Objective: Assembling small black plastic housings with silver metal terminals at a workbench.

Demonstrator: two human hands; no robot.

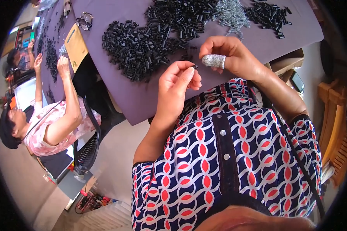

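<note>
My left hand [175,86] is closed, pinching a small black cylindrical piece [195,66] between thumb and fingertips. Just right of it, my right hand [235,56] has its fingers curled in; a silvery, textured wrap [214,61] covers its thumb. Anything between those right fingertips is hidden from view. Both hands are raised over the near edge of the table, close together but apart. Beyond them lies a big heap of short black tubular pieces [133,50], with a pile of small silver metal parts [231,17] to its right.
Farther right is a pile of slimmer black pieces [270,17]. The purple-grey tabletop [104,77] also bears eyeglasses [85,21] and a tan envelope [76,46]. A co-worker in a pink top [61,119] sits at the left. Cardboard boxes [287,61] and a wooden chair [333,127] stand at the right.
</note>
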